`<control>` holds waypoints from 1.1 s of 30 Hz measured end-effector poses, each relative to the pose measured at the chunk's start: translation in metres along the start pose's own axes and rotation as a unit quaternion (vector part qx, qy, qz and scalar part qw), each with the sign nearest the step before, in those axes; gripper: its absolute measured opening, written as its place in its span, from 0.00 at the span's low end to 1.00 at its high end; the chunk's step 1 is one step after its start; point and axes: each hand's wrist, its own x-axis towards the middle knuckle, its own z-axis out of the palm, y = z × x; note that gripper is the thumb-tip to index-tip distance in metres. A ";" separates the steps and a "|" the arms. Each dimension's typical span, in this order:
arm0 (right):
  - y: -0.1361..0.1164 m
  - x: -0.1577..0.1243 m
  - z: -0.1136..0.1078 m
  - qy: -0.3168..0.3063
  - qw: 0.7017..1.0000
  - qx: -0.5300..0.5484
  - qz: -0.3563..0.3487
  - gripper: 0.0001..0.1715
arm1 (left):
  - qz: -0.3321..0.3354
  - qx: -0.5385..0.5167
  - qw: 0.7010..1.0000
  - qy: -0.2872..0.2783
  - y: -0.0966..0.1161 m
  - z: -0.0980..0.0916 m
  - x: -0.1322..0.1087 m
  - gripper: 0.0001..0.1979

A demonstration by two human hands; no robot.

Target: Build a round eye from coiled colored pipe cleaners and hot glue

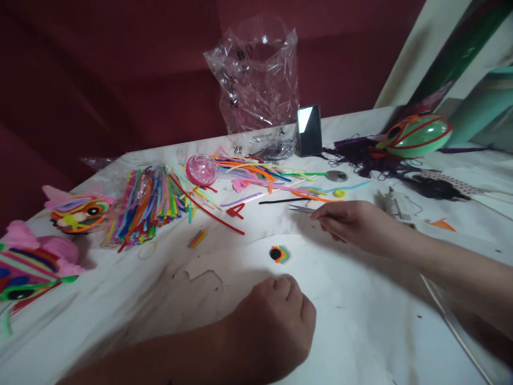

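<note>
My left hand [280, 321] is closed in a fist low in the middle, knuckles up. Whatever its fingers may hold is hidden. Just beyond the knuckles lies a small eye-like piece [280, 254], with a black disc and orange, yellow and blue strips, on white paper [248, 262]. Farther right, my right hand [347, 222] is closed around scissors [301, 209]; only the slightly parted metal blades show, pointing left. A black pipe cleaner [280, 201] lies just beyond the blade tips. A bent red pipe cleaner [235, 210] rests farther left.
A bundle of colourful pipe cleaners [148, 206] and two decorated fish-like figures [82, 211] [40, 262] sit left. At the back are a clear plastic bag [260, 85], an upright phone [310, 131] and a pink clear dome [201, 170]. A green balloon-like figure [425, 136] stands back right.
</note>
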 end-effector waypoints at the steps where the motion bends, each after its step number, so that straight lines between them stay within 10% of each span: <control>1: 0.001 0.001 -0.005 -0.023 0.999 -0.018 -0.016 0.12 | 0.001 0.000 1.000 -0.002 0.000 0.000 0.000 0.04; 8: 0.000 -0.003 -0.007 -0.206 0.963 -0.154 -0.086 0.09 | 0.001 0.003 1.000 0.003 0.000 0.002 -0.001 0.05; 22: -0.006 -0.003 0.009 -0.037 0.989 -0.106 -0.095 0.12 | 0.002 -0.004 1.000 0.004 0.000 0.003 -0.001 0.03; 33: 0.000 -0.008 0.039 -0.107 0.948 -0.079 -0.289 0.19 | 0.005 -0.006 1.000 0.011 0.000 0.000 0.001 0.04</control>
